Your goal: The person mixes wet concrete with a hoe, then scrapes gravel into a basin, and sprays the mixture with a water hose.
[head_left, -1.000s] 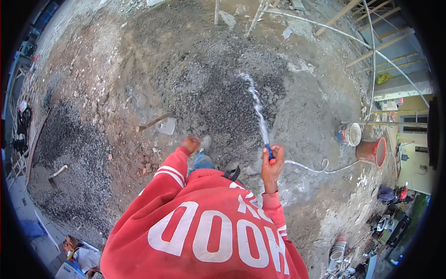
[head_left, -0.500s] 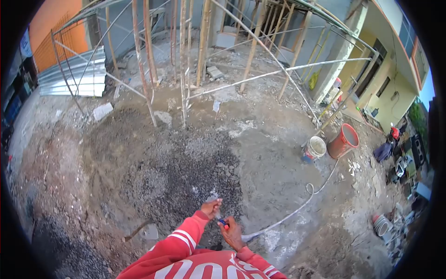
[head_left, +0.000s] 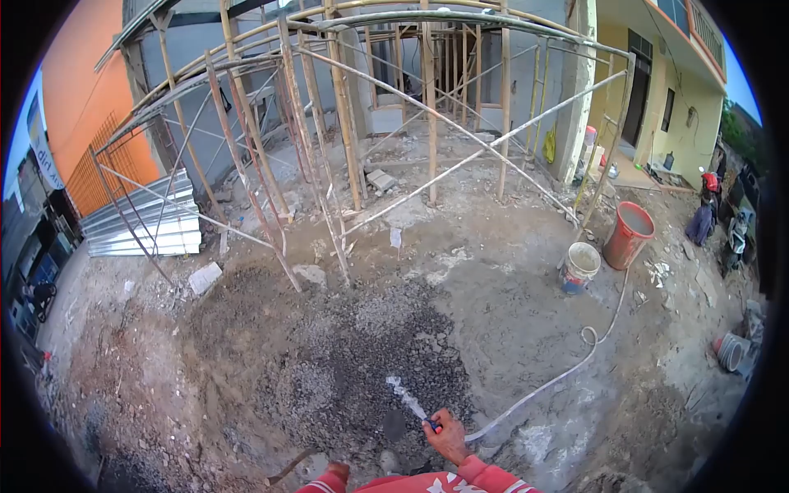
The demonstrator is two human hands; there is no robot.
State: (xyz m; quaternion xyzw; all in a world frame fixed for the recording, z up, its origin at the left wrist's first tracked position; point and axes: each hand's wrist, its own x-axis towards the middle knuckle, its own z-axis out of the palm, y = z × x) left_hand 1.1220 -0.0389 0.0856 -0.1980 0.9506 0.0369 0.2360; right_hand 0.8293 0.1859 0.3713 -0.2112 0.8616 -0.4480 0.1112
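My right hand [head_left: 448, 440] is wrapped around a small blue and red hose nozzle [head_left: 433, 425] at the bottom centre. A white stream of water [head_left: 404, 396] shoots from its tip, up and to the left, onto dark wet gravel [head_left: 353, 353]. A pale hose [head_left: 538, 390] trails from beside this hand to the right and curls once on the ground. My left hand [head_left: 339, 471] is low by my body, apart from the nozzle, with its fingers mostly out of sight. Near it lies a short wooden handle [head_left: 292, 465].
A white bucket [head_left: 582, 260] and a tall red bucket [head_left: 630, 232] stand on the right, the hose reaching toward them. Scaffold poles [head_left: 493, 148] cross the building front. Corrugated metal sheets [head_left: 144, 222] lean at left. Grey wet mortar [head_left: 518, 329] spreads beside the gravel.
My left hand has dropped from beside the nozzle down toward my body. The water stream now runs freely from the nozzle over the gravel. My view has tilted upward.
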